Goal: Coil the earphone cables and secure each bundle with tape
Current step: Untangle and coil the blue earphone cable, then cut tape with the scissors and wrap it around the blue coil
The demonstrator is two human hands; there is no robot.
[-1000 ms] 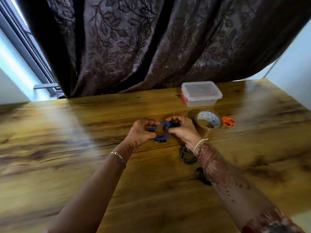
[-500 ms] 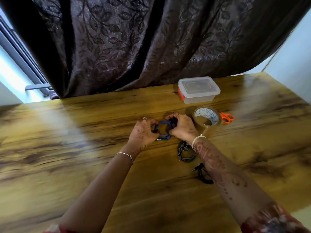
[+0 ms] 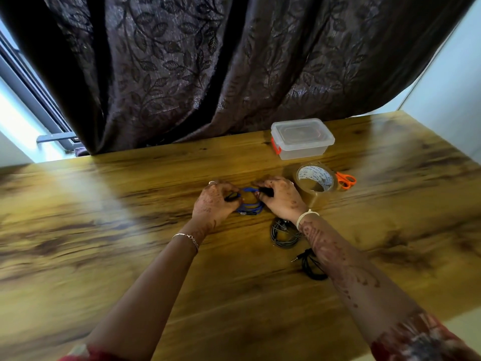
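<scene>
A blue earphone cable, wound into a small coil, rests low over the wooden table between my hands. My left hand pinches its left side and my right hand pinches its right side, where a black part shows between the fingers. A grey coiled cable lies just under my right wrist. A black cable with its jack sticking out lies nearer to me, partly hidden by my right forearm. A roll of brown tape stands right of my right hand.
Orange-handled scissors lie behind the tape roll. A clear lidded plastic box with an orange latch sits at the table's far edge. A dark patterned curtain hangs behind the table. A window frame shows at the left.
Both hands have lowered the blue coil closer to the table and kept their hold on it. The camera has tilted slightly; nothing else has moved.
</scene>
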